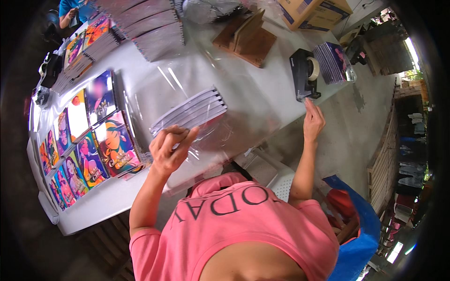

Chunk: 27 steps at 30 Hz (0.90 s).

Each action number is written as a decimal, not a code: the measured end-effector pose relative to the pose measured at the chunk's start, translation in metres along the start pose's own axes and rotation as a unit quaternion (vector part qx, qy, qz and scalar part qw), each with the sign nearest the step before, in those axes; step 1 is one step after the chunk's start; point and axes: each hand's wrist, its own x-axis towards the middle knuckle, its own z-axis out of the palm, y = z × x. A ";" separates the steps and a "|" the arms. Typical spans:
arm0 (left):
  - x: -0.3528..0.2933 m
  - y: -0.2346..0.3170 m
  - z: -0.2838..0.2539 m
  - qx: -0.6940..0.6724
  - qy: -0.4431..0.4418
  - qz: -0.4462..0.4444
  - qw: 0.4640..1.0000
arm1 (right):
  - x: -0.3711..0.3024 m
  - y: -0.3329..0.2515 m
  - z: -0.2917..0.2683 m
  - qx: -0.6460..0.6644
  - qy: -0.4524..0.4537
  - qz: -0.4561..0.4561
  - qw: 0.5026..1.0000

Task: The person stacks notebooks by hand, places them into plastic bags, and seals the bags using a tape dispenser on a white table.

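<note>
A short stack of spiral notebooks [194,108] lies at the middle of the table, edges toward me, with clear plastic wrap [220,133] spread under and around it. My left hand [169,149] is closed at the stack's near left end, fingers curled on the wrap; the fingertips are partly hidden. To the right, a black tape dispenser [302,75] with a roll of pale tape [313,69] stands by the table's edge. My right hand [313,122] reaches to its near end, fingertips pinched together on the tape at the cutter.
Colourful notebooks [86,140] lie in rows at left, with taller stacks [150,33] behind. A wooden stand [246,40], a cardboard box [314,13] and a wrapped notebook bundle [333,63] occupy the far side. Another person [70,14] stands at the far left. A blue sheet [363,229] hangs near my right side.
</note>
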 end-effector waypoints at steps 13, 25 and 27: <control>-0.007 -0.003 0.013 -0.099 0.016 -0.055 0.993 | -0.015 -0.279 -0.016 0.595 -0.287 0.276 0.698; 0.021 0.006 -0.018 0.054 -0.178 -0.179 0.966 | -0.056 -0.258 0.028 0.507 -0.282 0.273 0.767; 0.034 0.001 -0.025 0.004 -0.238 -0.209 0.948 | -0.063 -0.253 0.049 0.579 -0.238 0.288 0.725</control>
